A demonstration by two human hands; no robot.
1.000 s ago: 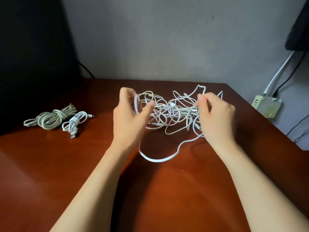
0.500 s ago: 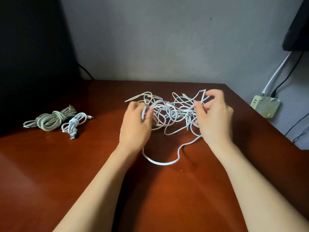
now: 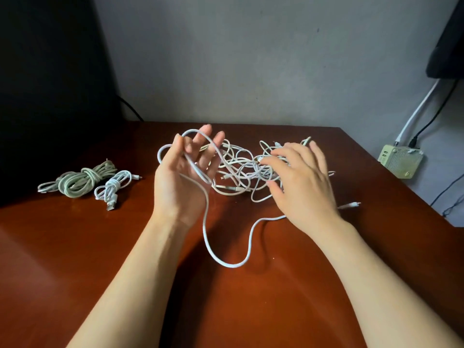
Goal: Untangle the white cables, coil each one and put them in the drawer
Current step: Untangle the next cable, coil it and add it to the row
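Note:
A tangle of thin white cables [image 3: 241, 169] lies on the brown table [image 3: 75, 259] near its far edge. My left hand [image 3: 180, 182] is raised at the tangle's left side, palm towards me and fingers spread. A thicker white cable [image 3: 226, 263] is hooked over its fingers; it crosses the palm and hangs in a long loop onto the table. My right hand [image 3: 301, 182] hovers flat over the tangle's right side, fingers apart, fingertips touching the strands. No drawer is in view.
Two coiled cables rest at the left: a greenish-white bundle [image 3: 80, 182] and a small white coil [image 3: 113, 189] with a USB plug. A loose cable end [image 3: 351, 204] lies right of my right hand. A pale adapter box [image 3: 401, 162] with wires sits beyond the table's right edge.
My left hand has turned palm-up and lifted, carrying a loop of the thicker cable out of the tangle. My right hand has let go of the strands and spread flat over them.

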